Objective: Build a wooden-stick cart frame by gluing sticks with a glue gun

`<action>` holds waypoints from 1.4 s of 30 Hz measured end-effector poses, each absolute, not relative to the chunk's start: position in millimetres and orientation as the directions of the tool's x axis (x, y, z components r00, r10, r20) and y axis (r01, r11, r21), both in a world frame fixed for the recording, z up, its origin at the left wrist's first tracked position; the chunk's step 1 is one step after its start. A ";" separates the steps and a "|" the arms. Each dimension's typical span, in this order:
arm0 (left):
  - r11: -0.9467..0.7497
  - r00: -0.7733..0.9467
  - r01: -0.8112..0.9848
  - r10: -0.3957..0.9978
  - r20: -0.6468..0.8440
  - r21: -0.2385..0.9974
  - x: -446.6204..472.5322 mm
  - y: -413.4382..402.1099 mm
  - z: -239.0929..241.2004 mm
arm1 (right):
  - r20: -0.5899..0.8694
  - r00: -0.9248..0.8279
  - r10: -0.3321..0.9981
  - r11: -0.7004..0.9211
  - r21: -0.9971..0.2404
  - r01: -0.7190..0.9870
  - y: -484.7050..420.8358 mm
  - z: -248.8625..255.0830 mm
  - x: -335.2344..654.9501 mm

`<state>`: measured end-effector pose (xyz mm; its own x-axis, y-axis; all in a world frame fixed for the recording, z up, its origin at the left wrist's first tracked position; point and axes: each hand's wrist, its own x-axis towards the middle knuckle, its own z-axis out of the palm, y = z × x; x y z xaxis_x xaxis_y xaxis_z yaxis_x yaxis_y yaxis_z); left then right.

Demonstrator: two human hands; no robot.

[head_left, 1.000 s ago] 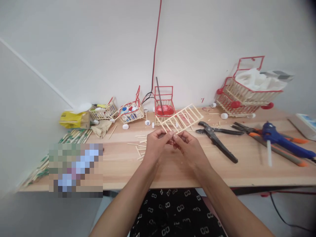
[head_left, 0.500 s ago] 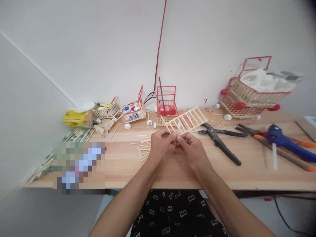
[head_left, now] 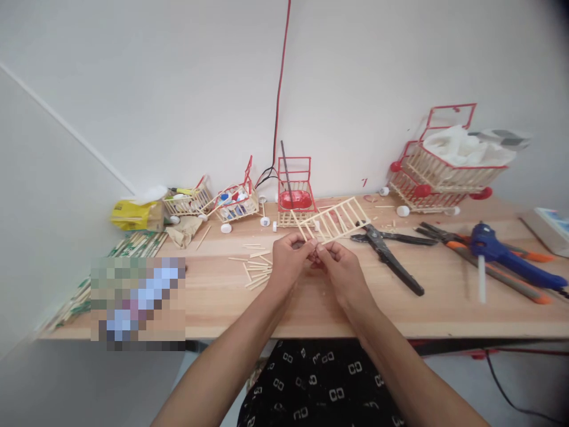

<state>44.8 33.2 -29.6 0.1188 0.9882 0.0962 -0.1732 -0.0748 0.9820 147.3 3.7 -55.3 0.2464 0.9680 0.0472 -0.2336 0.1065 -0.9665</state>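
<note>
**Item:** stick frame (head_left: 334, 218), ladder-like, pale wood.
**Loc.:** held just above table (head_left: 311, 308), centre. Near-left end is in both hands, rest slants away to far right.
**Left hand** (head_left: 288, 262): thumb + fingertips pinching frame's end.
**Right hand** (head_left: 344, 271): fingertips pressed together on same end, close against left hand's tips; other fingers curled.
**Nearby, on table:**
- Loose sticks (head_left: 256, 270), just left of left hand.
- Black pliers (head_left: 387, 254), right of frame; head near frame's far end, contact can't be told.
- Orange-handled cutters (head_left: 524, 254), further right, w/ blue glue gun (head_left: 507, 256) lying over them.

**Far edge, by wall:**
- Red basket (head_left: 295, 188), behind frame.
- Small carts (head_left: 231, 204), to its left.
- Yellow packet (head_left: 133, 214), far left.
- Large cart (head_left: 440, 172), far right, w/ white bag (head_left: 453, 145) inside.

**Left edge:** stick bundle (head_left: 137, 243).
</note>
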 end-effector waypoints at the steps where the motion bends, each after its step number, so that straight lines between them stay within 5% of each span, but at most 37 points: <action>1: -0.073 0.119 -0.168 0.988 0.094 0.983 45.1 33.4 -28.6 | 0.044 0.251 0.967 0.103 -0.968 -0.228 3.8 -55.6 147.3; 42: -0.099 0.049 -0.117 0.993 0.106 0.988 50.7 27.2 -30.3 | 0.011 0.269 0.963 0.096 -0.947 -0.306 4.2 -55.6 142.6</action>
